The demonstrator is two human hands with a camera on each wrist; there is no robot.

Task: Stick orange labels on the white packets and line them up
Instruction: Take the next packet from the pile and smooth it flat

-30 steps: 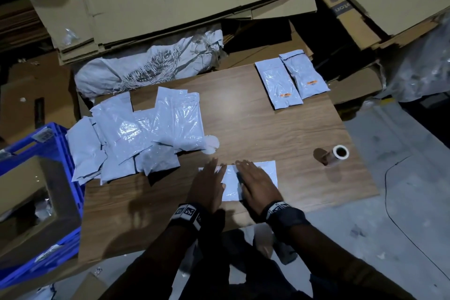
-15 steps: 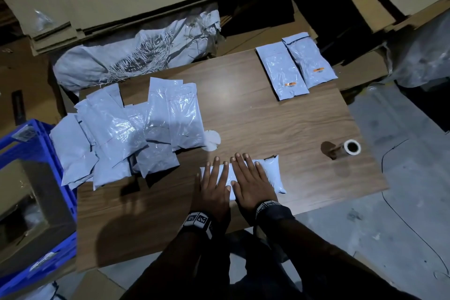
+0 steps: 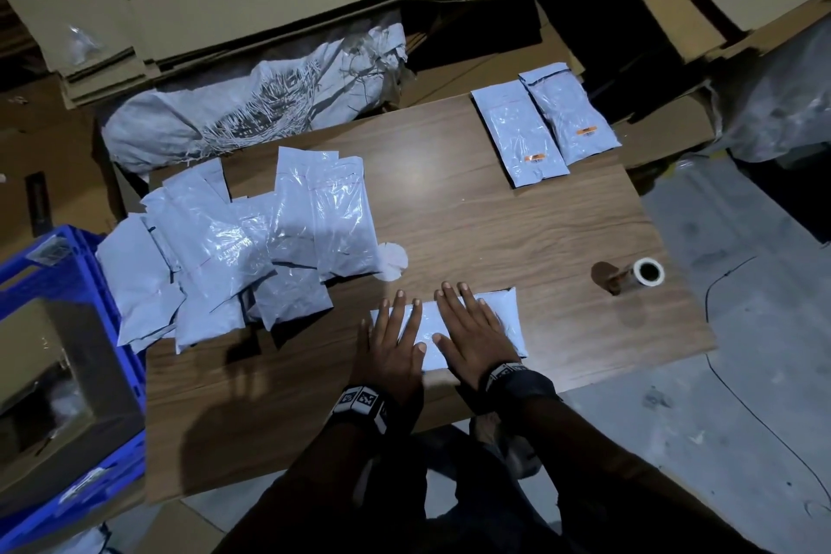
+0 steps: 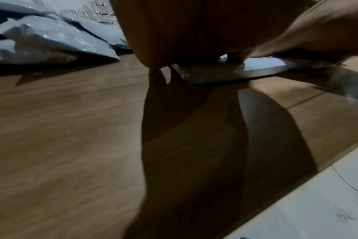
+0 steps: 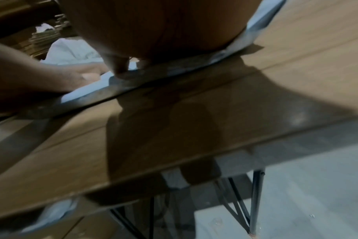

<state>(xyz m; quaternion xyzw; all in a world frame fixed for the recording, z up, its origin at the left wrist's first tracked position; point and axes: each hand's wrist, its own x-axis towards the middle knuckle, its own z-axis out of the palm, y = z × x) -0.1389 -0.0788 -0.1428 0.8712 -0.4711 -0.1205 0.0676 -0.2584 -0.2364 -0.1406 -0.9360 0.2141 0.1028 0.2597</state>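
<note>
White plastic packets are the job, and the one I am working on (image 3: 503, 315) lies flat near the front edge of the brown wood-grain table (image 3: 472, 216). My left hand (image 3: 391, 349) and right hand (image 3: 472, 340) both press on it, palms down, fingers straight and spread, gripping nothing. I see no orange label on it, though my hands hide most of its face. Two finished white packets with small orange labels (image 3: 521, 137) lie side by side at the far right corner, a loose heap of unlabelled white packets (image 3: 252, 243) at the left, and the small roll of labels (image 3: 641, 274) well to my right. My worry: this glossy packet could slide off the near edge under uneven pressure, and a label pressed onto wrinkled film may crease.
</note>
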